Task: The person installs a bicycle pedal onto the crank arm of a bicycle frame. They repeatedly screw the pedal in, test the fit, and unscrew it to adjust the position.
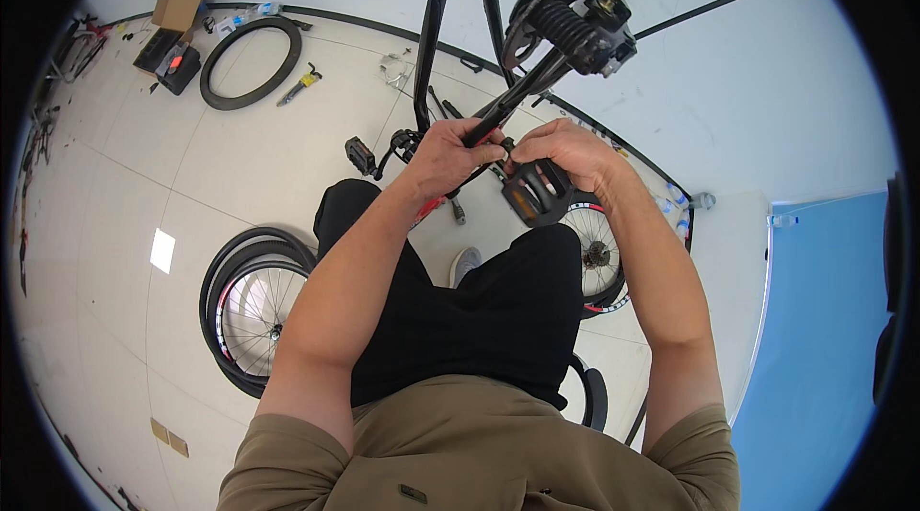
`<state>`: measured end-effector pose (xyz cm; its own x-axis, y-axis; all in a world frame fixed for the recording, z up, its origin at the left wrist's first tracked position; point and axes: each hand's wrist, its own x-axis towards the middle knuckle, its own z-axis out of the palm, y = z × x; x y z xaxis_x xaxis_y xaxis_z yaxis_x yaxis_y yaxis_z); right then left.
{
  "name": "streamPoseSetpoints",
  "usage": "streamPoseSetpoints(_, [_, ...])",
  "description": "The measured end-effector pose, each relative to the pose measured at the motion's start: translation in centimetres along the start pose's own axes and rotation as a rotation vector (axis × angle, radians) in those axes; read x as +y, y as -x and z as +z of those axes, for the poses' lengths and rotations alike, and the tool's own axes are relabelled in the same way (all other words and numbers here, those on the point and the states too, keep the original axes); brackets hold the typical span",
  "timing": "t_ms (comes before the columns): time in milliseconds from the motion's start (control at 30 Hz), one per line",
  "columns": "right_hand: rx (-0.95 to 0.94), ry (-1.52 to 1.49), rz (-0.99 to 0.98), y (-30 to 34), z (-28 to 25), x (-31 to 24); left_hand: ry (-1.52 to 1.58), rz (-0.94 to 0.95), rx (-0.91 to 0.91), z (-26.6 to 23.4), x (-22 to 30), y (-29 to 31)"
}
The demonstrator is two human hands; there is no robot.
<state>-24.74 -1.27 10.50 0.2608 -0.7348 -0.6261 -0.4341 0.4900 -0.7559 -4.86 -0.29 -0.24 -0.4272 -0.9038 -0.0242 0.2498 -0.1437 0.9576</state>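
A black bicycle frame (436,27) stands in front of me, its tube slanting up to the right toward a black mechanism with a coil spring (559,22). Around the lower part of that tube my left hand (448,158) is closed, thumb pointing right. My right hand (565,154) is bent beside it with its fingertips drawn together near a small dark part; what they pinch is mostly hidden. Just below the right hand is a black pedal (537,195) with an orange reflector. A second pedal (360,156) shows left of the frame, by the crank.
Spoked wheels lie at my left (259,314) and right (596,252). Farther left on the tiled floor are a loose tyre (251,62), a yellow-and-black tool (301,86), an open cardboard box (179,5) and a black case (178,67). A white wall (738,89) rises ahead.
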Motion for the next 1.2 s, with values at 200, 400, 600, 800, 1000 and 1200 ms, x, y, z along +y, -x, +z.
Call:
streamPoseSetpoints(200, [0.243,0.373,-0.099,1.3,2.1,-1.6,-0.029,-0.015,0.012,-0.1,0.2,0.0])
streamPoseSetpoints(400, [0.309,0.464,-0.124,2.0,2.8,-1.7,-0.046,-0.016,-0.020,-0.3,0.1,0.0])
streamPoseSetpoints(600, [0.403,0.775,-0.236,2.2,3.2,-1.0,-0.079,0.010,-0.067,0.0,0.6,0.1])
streamPoseSetpoints(800, [0.539,1.117,-0.308,2.6,5.3,-0.7,-0.284,-0.015,-0.137,0.2,2.1,-0.2])
streamPoseSetpoints(1000, [0.573,1.051,-0.355,2.8,5.4,0.5,-0.376,-0.076,-0.236,0.2,3.0,-1.1])
streamPoseSetpoints(1200, [0.561,0.831,-0.310,3.6,6.4,-0.6,-0.166,-0.029,-0.238,-0.1,2.2,-1.1])
